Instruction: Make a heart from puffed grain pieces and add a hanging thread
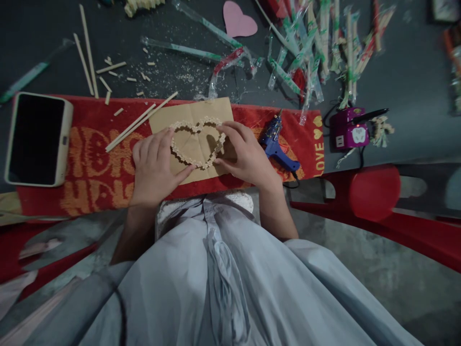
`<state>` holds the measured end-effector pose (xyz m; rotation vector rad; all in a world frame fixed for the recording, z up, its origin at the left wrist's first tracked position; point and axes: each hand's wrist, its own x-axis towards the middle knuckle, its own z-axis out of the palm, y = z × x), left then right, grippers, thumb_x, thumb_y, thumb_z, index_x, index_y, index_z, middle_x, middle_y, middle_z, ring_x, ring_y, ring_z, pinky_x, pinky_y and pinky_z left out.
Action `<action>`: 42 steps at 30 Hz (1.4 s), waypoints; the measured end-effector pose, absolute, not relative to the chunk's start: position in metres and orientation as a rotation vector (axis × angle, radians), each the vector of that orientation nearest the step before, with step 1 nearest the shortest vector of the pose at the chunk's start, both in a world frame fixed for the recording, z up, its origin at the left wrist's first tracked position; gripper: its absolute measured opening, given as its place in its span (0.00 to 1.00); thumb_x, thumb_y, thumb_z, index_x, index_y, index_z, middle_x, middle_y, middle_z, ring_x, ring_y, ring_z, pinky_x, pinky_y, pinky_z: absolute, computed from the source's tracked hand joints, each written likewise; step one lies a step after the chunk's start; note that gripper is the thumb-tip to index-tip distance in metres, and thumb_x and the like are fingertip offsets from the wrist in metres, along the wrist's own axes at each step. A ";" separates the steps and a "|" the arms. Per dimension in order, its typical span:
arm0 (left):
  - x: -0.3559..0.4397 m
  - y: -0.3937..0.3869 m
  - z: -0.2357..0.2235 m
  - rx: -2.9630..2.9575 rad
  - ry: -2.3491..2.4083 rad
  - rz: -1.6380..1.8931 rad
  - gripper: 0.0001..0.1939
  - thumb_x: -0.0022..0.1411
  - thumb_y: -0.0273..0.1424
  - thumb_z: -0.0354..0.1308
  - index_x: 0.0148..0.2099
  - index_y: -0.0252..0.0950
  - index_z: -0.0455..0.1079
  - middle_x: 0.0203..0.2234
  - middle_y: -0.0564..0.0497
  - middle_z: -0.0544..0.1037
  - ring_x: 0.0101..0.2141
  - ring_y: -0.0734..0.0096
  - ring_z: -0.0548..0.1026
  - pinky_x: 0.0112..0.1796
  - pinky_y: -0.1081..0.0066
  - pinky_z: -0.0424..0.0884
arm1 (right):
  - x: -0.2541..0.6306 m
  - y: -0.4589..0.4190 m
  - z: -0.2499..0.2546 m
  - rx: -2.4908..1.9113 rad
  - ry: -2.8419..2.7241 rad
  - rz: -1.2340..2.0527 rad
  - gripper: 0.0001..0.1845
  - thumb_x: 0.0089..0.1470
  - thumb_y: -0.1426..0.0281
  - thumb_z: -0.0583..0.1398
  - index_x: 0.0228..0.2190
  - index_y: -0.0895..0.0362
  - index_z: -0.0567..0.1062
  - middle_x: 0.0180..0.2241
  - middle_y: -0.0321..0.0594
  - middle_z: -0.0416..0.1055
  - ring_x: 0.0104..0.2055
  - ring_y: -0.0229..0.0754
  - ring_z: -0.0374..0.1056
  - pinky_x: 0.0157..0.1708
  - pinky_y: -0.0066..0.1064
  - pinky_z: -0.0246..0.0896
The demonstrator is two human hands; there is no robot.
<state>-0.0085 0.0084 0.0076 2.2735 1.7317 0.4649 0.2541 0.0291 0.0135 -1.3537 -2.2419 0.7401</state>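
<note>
A heart-shaped frame [206,164] made of short pale stick pieces lies over a creased sheet of brown paper [160,120]. My left hand [154,161] grips its left side, thumb at the lower edge and fingers along the upper left. On the opposite side, my right hand [245,154] holds the frame between thumb and fingers. Just right of that hand rests a blue glue gun [279,149], its nozzle pointing away from me. Two thin wooden sticks [135,126] lie beyond my left hand, partly over the red towel [97,154].
A phone-like device [36,139] with a dark screen lies at the left. Stick offcuts [111,67] and crumbs scatter the dark table. Wrapped chopsticks [324,38] and torn wrappers pile up at the back right. A pink paper heart [239,20] and a purple power socket [349,129] are there too.
</note>
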 end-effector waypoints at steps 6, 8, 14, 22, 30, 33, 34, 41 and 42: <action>-0.007 0.008 0.013 2.208 1.752 0.445 0.42 0.69 0.61 0.51 0.75 0.45 0.59 0.70 0.41 0.69 0.69 0.44 0.66 0.71 0.48 0.56 | 0.253 0.028 0.017 -1.372 -2.241 0.733 0.36 0.62 0.62 0.64 0.68 0.54 0.64 0.68 0.58 0.64 0.73 0.64 0.58 0.73 0.61 0.56; -0.007 0.008 0.013 2.210 1.747 0.438 0.42 0.70 0.60 0.51 0.75 0.43 0.58 0.71 0.40 0.69 0.69 0.43 0.66 0.71 0.46 0.56 | 0.252 0.028 0.017 -1.370 -2.241 0.728 0.36 0.63 0.62 0.64 0.68 0.54 0.65 0.68 0.59 0.65 0.73 0.64 0.59 0.73 0.61 0.56; -0.007 0.008 0.010 2.239 1.733 0.479 0.42 0.69 0.57 0.53 0.74 0.35 0.61 0.69 0.33 0.70 0.68 0.40 0.68 0.69 0.45 0.58 | 0.253 0.027 0.015 -1.344 -2.241 0.698 0.35 0.64 0.62 0.63 0.68 0.58 0.65 0.68 0.61 0.65 0.72 0.62 0.60 0.73 0.57 0.57; -0.009 0.008 0.010 2.194 1.746 0.471 0.41 0.66 0.55 0.56 0.74 0.39 0.60 0.68 0.36 0.71 0.67 0.40 0.69 0.69 0.44 0.58 | 0.255 0.031 0.019 -1.356 -2.223 0.765 0.36 0.65 0.55 0.62 0.69 0.54 0.63 0.69 0.59 0.65 0.73 0.63 0.59 0.74 0.60 0.56; -0.027 0.021 0.029 2.148 1.757 0.416 0.33 0.71 0.53 0.48 0.69 0.43 0.67 0.63 0.41 0.77 0.62 0.44 0.74 0.65 0.48 0.64 | 0.271 0.045 0.041 -1.486 -2.126 0.582 0.24 0.72 0.59 0.51 0.61 0.52 0.72 0.61 0.53 0.73 0.66 0.62 0.67 0.68 0.61 0.63; -0.036 0.028 0.046 2.165 1.737 0.379 0.28 0.72 0.51 0.46 0.62 0.43 0.74 0.59 0.43 0.80 0.60 0.44 0.76 0.62 0.48 0.67 | 0.284 0.053 0.048 -1.590 -2.123 0.497 0.22 0.73 0.60 0.49 0.53 0.52 0.79 0.52 0.53 0.78 0.59 0.63 0.71 0.63 0.62 0.66; -0.038 0.030 0.052 2.165 1.745 0.361 0.28 0.71 0.50 0.46 0.60 0.42 0.75 0.58 0.42 0.81 0.59 0.43 0.76 0.61 0.47 0.68 | 0.288 0.056 0.050 -1.615 -2.133 0.469 0.22 0.72 0.60 0.49 0.50 0.52 0.80 0.49 0.53 0.79 0.57 0.64 0.72 0.61 0.62 0.67; -0.036 0.055 0.069 2.230 1.767 0.314 0.27 0.70 0.46 0.46 0.55 0.39 0.80 0.48 0.41 0.84 0.53 0.45 0.78 0.56 0.50 0.73 | 0.281 0.076 0.057 -1.604 -2.309 0.381 0.17 0.67 0.67 0.54 0.43 0.54 0.83 0.41 0.51 0.80 0.51 0.61 0.73 0.52 0.54 0.69; -0.032 0.061 0.067 2.257 1.744 0.269 0.26 0.69 0.45 0.47 0.54 0.38 0.80 0.47 0.40 0.84 0.51 0.46 0.79 0.53 0.51 0.74 | 0.275 0.079 0.057 -1.588 -2.346 0.386 0.16 0.67 0.68 0.54 0.43 0.55 0.83 0.41 0.51 0.80 0.50 0.61 0.73 0.51 0.52 0.69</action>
